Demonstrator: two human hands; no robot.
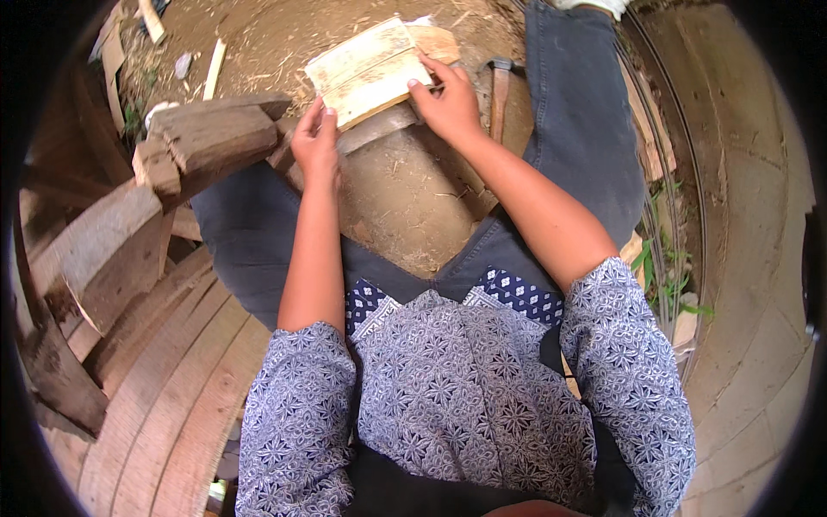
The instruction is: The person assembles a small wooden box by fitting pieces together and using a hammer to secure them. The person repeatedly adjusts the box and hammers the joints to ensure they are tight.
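Note:
A pale, flat rectangular wooden block (366, 69) lies tilted on a wooden stump between my knees. My left hand (316, 138) grips its near left corner with thumb and fingers. My right hand (446, 99) presses on its near right edge, fingers curled over the top. Under the block a grey wooden piece (379, 129) sticks out toward me. I sit with dark trousers, legs spread around a patch of dirt and wood shavings.
Rough wooden chunks (207, 138) and planks (172, 379) are stacked to my left. A tool with a wooden handle (500, 95) lies by my right hand. Wood scraps (214, 69) lie on the dirt beyond. Curved boards and some grass (672, 284) lie at right.

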